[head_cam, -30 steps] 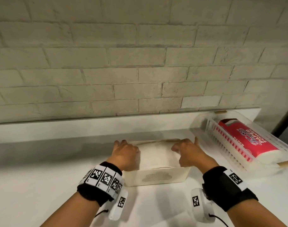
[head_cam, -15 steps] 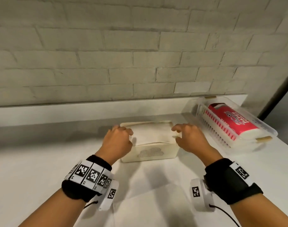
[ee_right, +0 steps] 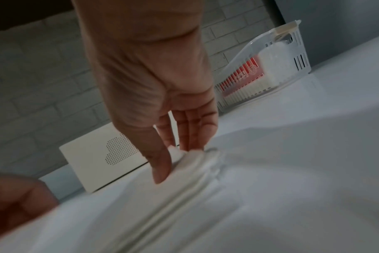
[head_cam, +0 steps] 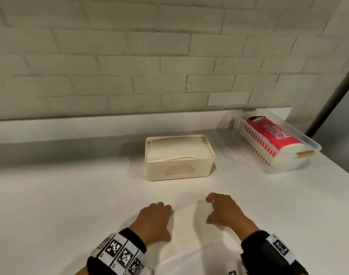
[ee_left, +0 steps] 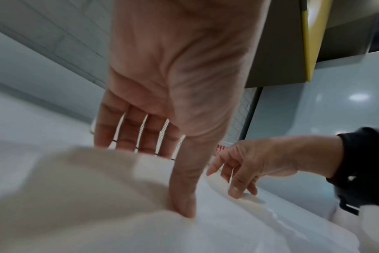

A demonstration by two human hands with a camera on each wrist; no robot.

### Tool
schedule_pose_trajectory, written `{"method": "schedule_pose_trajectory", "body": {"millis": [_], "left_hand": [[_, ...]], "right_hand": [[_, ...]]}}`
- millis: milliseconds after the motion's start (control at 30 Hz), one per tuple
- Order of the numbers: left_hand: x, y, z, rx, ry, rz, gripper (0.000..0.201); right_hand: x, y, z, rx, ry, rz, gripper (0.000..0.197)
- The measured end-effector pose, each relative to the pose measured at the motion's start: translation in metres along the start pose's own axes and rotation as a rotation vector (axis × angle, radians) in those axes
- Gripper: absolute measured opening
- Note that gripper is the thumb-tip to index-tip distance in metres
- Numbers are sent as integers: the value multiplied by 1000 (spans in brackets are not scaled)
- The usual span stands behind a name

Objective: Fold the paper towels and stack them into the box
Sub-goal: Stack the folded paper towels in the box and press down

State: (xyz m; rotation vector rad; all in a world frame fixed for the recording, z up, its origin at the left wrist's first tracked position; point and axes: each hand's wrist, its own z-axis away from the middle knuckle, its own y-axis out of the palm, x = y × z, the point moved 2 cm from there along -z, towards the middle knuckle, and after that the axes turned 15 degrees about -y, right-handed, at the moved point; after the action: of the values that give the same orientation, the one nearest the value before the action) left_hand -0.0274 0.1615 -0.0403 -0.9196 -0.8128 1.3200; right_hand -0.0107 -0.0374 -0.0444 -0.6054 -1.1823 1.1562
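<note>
Hands are settling onto a fresh white paper towel sheet (ee_right: 270, 196) lying flat on the white countertop (head_cam: 50, 205), near the front edge and well apart from the cream plastic box with a dotted cloud pattern (head_cam: 179, 169), which is sitting further back and already holding a stack of folded towels (head_cam: 177, 149) reaching about to its rim. The left hand (head_cam: 154, 220) is pressing the sheet with its thumb (ee_left: 184, 205) while its fingers (ee_left: 128, 133) are staying fairly straight and spread, holding nothing. The right hand (head_cam: 223, 212) is pinching a bunched ridge of the sheet between its thumb and fingertips (ee_right: 193, 143), a narrow grip on the paper only. Judging from this, the step in hand is starting the next fold. Doing it well is probably calling for the left hand to be anchoring the sheet flat while the right is smoothing out that bunched ridge before lifting, since thin paper is likely creasing crookedly or tearing if pulled while wrinkled. Edges should be meeting squarely, and the folded piece should be matching the box's opening so it is lying level on the stack. Off to the right, a red-wrapped paper towel pack (head_cam: 272, 135) is lying in a clear slatted plastic basket (head_cam: 249, 149).
</note>
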Motion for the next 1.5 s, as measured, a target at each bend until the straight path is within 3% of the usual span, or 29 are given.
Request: {"method": "schedule_pose_trajectory", "body": {"millis": [233, 400, 533, 633, 733, 833, 933, 1033, 1200, 1267, 1333, 1500], "left_hand": [[-6, 0, 3, 15, -32, 47, 64], [-7, -2, 6, 18, 12, 20, 48], [-7, -2, 11, -43, 45, 87, 23], [-6, -2, 16, -73, 55, 101, 21], [-3, 0, 20, -102, 60, 101, 18], [7, 3, 22, -116, 40, 147, 20], [23, 5, 20, -85, 16, 294, 23], [41, 3, 17, -44, -18, 572, 22], [55, -12, 11, 28, -159, 1304, 21], [56, -19, 5, 11, -199, 1498, 25], [55, -29, -4, -63, -230, 1579, 29], [54, -75, -29, -384, -214, 1437, 34]], "right_hand": [[6, 4, 2, -27, 6, 39, 65], [5, 5, 2, -15, -93, 79, 72], [6, 6, 2, -51, -196, 122, 44], [8, 6, 5, -76, -249, 211, 22], [7, 6, 10, -90, -294, 219, 19], [1, 8, 16, -106, -301, 122, 33], [-9, 4, 23, -135, -245, -32, 38], [-17, -7, 30, -170, -188, -185, 26], [-22, -30, 33, -339, -102, -823, 28], [-17, -37, 27, -384, -84, -889, 33], [-9, -47, 17, -449, -73, -893, 36], [11, -90, -18, -632, -91, -850, 36]]}}
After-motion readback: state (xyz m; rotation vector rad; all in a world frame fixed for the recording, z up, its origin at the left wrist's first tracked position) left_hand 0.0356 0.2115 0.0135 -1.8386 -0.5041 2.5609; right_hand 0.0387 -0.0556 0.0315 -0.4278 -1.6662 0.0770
